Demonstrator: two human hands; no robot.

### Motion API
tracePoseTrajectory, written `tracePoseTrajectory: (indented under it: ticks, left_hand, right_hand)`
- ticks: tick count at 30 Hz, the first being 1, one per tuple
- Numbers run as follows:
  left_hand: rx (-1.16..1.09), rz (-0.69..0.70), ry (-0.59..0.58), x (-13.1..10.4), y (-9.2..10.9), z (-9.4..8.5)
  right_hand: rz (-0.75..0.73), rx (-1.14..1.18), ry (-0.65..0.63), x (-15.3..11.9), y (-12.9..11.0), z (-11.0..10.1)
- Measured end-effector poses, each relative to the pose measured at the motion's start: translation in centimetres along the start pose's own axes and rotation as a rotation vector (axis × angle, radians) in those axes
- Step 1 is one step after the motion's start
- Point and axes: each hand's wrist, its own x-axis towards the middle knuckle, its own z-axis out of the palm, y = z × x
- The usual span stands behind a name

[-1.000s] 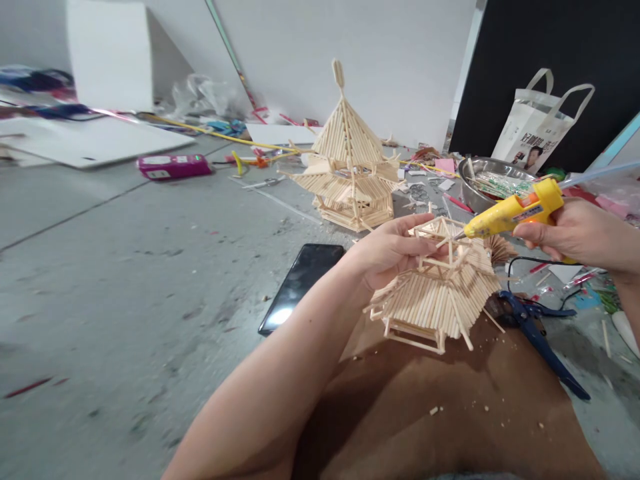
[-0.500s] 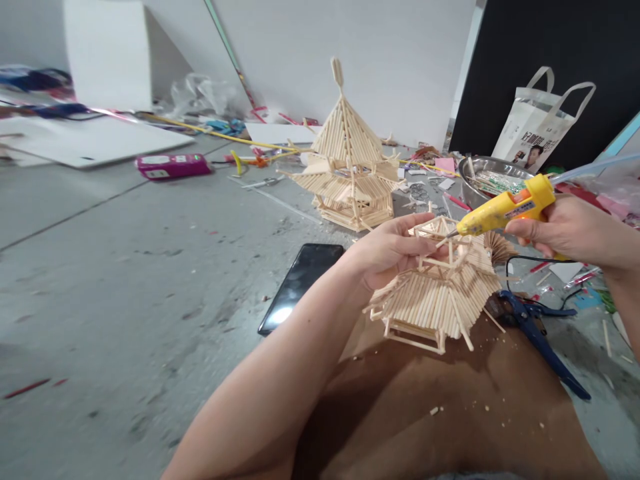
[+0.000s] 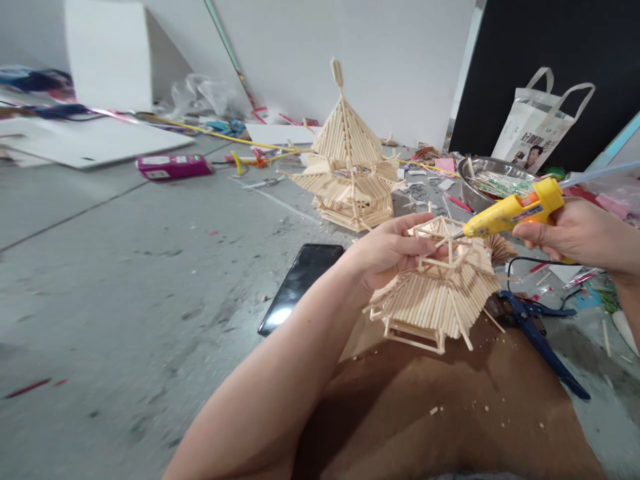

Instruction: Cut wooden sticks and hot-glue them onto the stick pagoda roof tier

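My left hand [image 3: 395, 250] is closed on the upper frame of a small pagoda model [image 3: 435, 303] made of thin wooden sticks. Its thumb and fingers pinch the left side, where a short stick end juts out past the thumb. Part of the fingers is hidden behind the frame. My right hand [image 3: 580, 230] is wrapped around a yellow glue gun [image 3: 510, 212], with a clear glue stick trailing from the back. The nozzle points left, close to the top frame; I cannot tell if it touches. Behind the model stands a taller stick pagoda [image 3: 350, 167] with a pointed roof.
A black phone [image 3: 303, 287] lies left of the model. Blue-handled cutters [image 3: 543, 343] and a black cord are at the right. Farther back are a metal bowl [image 3: 473, 187] of sticks, a white bag [image 3: 535, 127], a purple box [image 3: 173, 167] and scattered scraps. Brown board [image 3: 450, 427] lies in front.
My right hand has drawn the glue gun slightly to the right, moving its nozzle away from the stick end. My left hand and the model have stayed in place.
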Motion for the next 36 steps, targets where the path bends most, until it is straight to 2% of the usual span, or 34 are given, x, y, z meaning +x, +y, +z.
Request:
tracePoseTrajectory:
  ticks: [6, 11, 17, 25, 29, 36]
  left_hand:
    - [0.02, 0.0, 0.0, 0.02, 0.02, 0.03]
    - [0.019, 0.015, -0.012, 0.05, -0.02, -0.05]
    - [-0.008, 0.012, -0.026, 0.14, -0.15, -0.21]
    - [0.062, 0.003, 0.045, -0.04, 0.12, 0.39]
    - [0.008, 0.001, 0.023, 0.0, -0.02, 0.17]
    - [-0.027, -0.002, 0.0, 0.25, -0.3, -0.26]
  right_hand:
    - [0.064, -0.029, 0.017, -0.06, -0.93, 0.19]
    - [0.005, -0.049, 0.015, 0.18, -1.08, 0.27]
    - [0.004, -0.06, 0.001, 0.25, -1.0, 0.24]
    - [-0.002, -0.033, 0.009, 0.25, -0.83, 0.21]
    - [-0.038, -0.025, 0.011, 0.31, -0.83, 0.23]
    - [0.019, -0.047, 0.004, 0.29, -0.97, 0.18]
